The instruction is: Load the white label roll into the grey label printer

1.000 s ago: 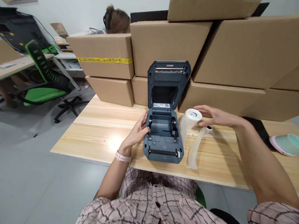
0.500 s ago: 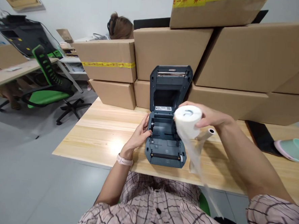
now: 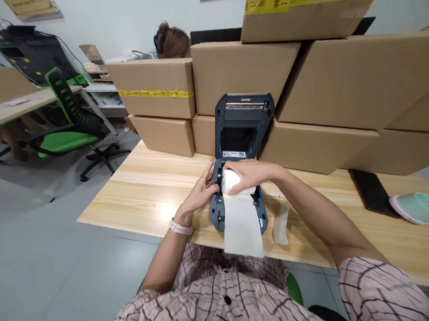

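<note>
A dark grey label printer [image 3: 245, 124] stands on the wooden table with its lid raised. My right hand [image 3: 252, 174] is closed over a white label roll [image 3: 230, 181], which lies on its side in the printer's bay. From the roll a loose strip of labels [image 3: 243, 230] runs forward over the printer's front and hangs past the table edge. My left hand [image 3: 200, 191] grips the printer's left side, fingers outside and thumb at the inner edge near the roll's end. To the right of the printer lies a short piece of paper strip [image 3: 281, 227].
Stacked cardboard boxes [image 3: 328, 90] wall off the table's far side. A black phone-like slab [image 3: 370, 192] and a mint and pink cup [image 3: 417, 208] are at the right. A green chair [image 3: 68, 139] stands left; a person's head [image 3: 174, 43] shows behind the boxes.
My right hand has moved left and down, turning the label roll from upright onto its side inside the printer. The trailing strip now lies over the printer's front. My left hand stays put.
</note>
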{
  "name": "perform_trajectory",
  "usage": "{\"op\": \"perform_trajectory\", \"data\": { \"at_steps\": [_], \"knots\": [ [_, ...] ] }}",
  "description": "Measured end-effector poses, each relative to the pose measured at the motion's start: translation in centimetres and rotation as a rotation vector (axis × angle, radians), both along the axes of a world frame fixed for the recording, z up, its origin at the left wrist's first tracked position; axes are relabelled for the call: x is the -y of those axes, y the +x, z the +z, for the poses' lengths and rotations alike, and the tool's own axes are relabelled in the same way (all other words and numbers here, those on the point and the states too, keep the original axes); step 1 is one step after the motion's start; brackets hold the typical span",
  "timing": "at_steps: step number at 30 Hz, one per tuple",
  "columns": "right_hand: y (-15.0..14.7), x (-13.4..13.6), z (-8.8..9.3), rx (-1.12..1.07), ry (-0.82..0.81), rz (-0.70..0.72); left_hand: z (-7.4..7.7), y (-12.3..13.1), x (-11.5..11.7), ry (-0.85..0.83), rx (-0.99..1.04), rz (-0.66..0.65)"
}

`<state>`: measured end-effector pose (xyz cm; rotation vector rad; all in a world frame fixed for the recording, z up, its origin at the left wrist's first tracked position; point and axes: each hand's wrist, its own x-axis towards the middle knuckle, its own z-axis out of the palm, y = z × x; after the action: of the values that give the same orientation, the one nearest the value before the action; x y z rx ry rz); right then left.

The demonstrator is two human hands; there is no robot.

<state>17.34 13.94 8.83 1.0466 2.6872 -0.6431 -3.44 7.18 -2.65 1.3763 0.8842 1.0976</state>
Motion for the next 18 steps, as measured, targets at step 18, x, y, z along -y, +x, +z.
{"op": "perform_trajectory", "data": {
  "at_steps": [18],
  "knots": [
    [4.1,9.8,-2.5,-0.4,0.116,0.094,0.3,0.3,0.3,0.049,-0.046,0.03]
  ]
}}
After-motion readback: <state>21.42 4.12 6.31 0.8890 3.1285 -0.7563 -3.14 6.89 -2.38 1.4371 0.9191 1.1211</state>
